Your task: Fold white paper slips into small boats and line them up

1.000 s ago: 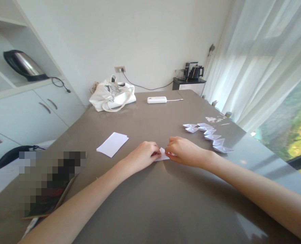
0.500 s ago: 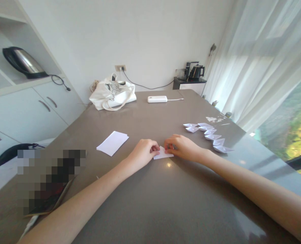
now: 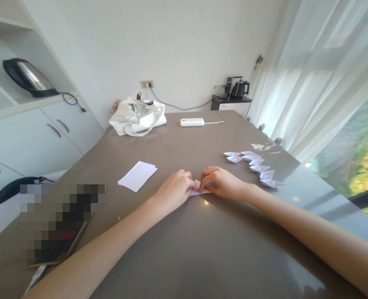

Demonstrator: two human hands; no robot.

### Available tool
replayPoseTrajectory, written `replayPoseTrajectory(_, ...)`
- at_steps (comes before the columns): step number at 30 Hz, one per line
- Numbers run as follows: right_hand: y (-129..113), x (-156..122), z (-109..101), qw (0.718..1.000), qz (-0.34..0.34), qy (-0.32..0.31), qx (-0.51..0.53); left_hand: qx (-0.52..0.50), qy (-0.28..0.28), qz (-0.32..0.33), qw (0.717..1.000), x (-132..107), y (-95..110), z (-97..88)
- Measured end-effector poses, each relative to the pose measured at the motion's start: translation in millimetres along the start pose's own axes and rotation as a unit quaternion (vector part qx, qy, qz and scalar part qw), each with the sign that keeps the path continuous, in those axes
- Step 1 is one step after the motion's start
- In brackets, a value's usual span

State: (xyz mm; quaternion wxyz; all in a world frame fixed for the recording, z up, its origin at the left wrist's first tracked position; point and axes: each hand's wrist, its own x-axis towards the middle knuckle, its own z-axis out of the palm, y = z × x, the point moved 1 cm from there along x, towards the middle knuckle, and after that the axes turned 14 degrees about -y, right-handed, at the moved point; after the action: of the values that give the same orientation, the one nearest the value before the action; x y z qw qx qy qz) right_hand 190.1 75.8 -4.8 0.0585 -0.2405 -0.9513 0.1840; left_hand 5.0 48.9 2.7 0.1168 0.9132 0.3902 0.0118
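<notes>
A small white folded paper point(image 3: 199, 189) lies on the grey-brown table point(image 3: 184, 249) between my two hands. My left hand point(image 3: 174, 190) pinches its left end with curled fingers. My right hand point(image 3: 222, 182) pinches its right end, fingers bent down onto the fold. Most of the paper is hidden under my fingertips. A small stack of white paper sheets point(image 3: 137, 176) lies to the left of my left hand. Several finished white paper boats point(image 3: 258, 166) sit in a curved row to the right of my right hand.
A white handbag point(image 3: 137, 118) and a white power bank point(image 3: 192, 122) with a cable lie at the table's far end. A dark notebook-like item, partly blurred point(image 3: 59, 245), rests at the near left. A kettle point(image 3: 28, 79) stands on a shelf to the left. Curtains hang on the right.
My hands have drawn closer together over the paper, and a corner of it now stands up between my fingertips where it lay flatter half a second ago.
</notes>
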Motion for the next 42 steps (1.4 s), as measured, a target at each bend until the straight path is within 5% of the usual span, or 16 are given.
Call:
replayPoseTrajectory(5,2,-1,-2,1.0,0.007,-0.013,0.013,0.112,-0.038,0.001,0.993,-5,16,-3.7)
replayPoseTrajectory(25,6,-8,-23,0.99,0.122,-0.071,0.016,0.17,-0.069,-0.069,0.981,-13,24,-4.8)
replayPoseTrajectory(34,2,-8,-25,0.988,0.135,-0.068,-0.012,0.13,-0.043,-0.078,0.987,-11,16,-5.3)
replayPoseTrajectory(42,-5,-3,-18,0.99,0.135,-0.043,-0.023,-0.062,0.028,-0.081,0.994,-1,0,7.1)
